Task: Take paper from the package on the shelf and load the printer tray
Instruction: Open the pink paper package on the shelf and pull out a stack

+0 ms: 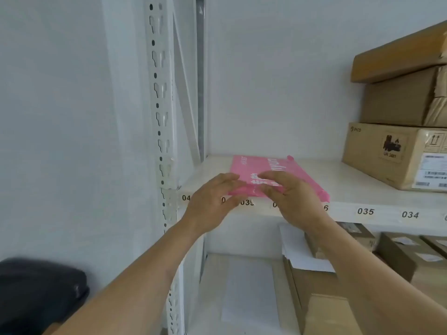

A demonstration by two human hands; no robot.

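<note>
Reaching up to the shelf (pixel 350 180), both hands meet the near edge of the pink paper package (pixel 263 166) lying flat at the shelf's front lip. The left hand (pixel 212 201) is spread, fingertips on the near-left corner; the right hand (pixel 294 198) curls over the front edge. Whether either grips yet, I cannot tell. The wrapper looks slick and thin, the ream inside probably dense and slightly floppy, so supporting it from beneath at both sides seems wise. Cardboard boxes (pixel 396 153) sit well to the right, against a plain white wall.

Both bare forearms enter from the bottom of the frame and converge toward the centre. Left hand (pixel 212 201): palm turned down and inward, fingers (pixel 229 178) extended together, thumb below. Right hand (pixel 294 198): back toward the camera, fingers (pixel 271 175) curled forward, thumb tucked under. Hands close together, not touching.
</note>
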